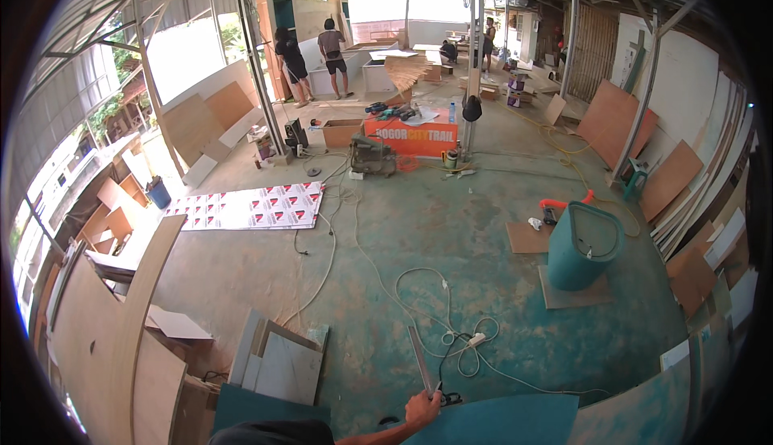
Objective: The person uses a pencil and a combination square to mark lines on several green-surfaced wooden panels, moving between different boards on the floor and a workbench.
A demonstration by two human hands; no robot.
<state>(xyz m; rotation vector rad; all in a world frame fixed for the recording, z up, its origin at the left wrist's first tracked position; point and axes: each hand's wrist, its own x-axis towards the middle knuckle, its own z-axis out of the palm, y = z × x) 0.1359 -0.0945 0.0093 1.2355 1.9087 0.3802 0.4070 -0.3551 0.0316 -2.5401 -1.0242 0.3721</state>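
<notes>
My left hand (pixel 422 410) reaches in from the lower edge, its forearm coming out of a dark sleeve. The fingers are closed round the near end of a long, narrow metal strip (pixel 419 358) that looks like a steel ruler. The strip points away from me, tilted a little left, above the green-stained floor. Just right of the hand lies a small black object (pixel 452 399), too unclear to name. A teal panel (pixel 507 419) stretches below and to the right of the hand. My right hand is out of view.
A white extension cord (pixel 477 338) loops over the floor ahead. At right, a teal drum-shaped piece (pixel 585 248) stands on a board. Printed white sheets (pixel 250 206) lie at left. Plywood boards (pixel 109 348) line the left side. Several people work at the back.
</notes>
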